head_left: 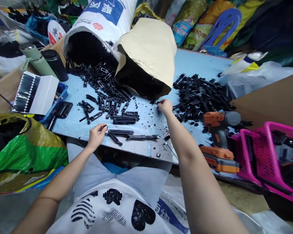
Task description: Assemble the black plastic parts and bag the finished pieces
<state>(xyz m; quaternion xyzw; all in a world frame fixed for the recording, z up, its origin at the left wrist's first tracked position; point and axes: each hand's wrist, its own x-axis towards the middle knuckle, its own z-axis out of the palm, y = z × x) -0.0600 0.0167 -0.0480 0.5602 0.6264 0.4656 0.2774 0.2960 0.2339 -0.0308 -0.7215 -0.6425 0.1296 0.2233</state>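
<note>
My left hand [97, 135] is at the table's front edge, thumb and fingers pinched on the joined end of a black plastic bar [120, 132]. A shorter black arm [116, 139] angles down from that same end. Just right of it lies another long black bar [144, 137] with a round end. My right hand [165, 106] reaches forward to the mouth of a cream paper sack [148, 45]. Its fingers are closed, and a small black piece [155, 102] shows at the fingertips, its shape unclear.
Black link parts [104, 78] spill from a white woven sack [104, 22]. More black parts [200, 94] are heaped at right. An orange cordless drill [219, 143] stands beside pink baskets [271, 156]. Bottles [36, 58] and a blue basket [61, 94] are at left.
</note>
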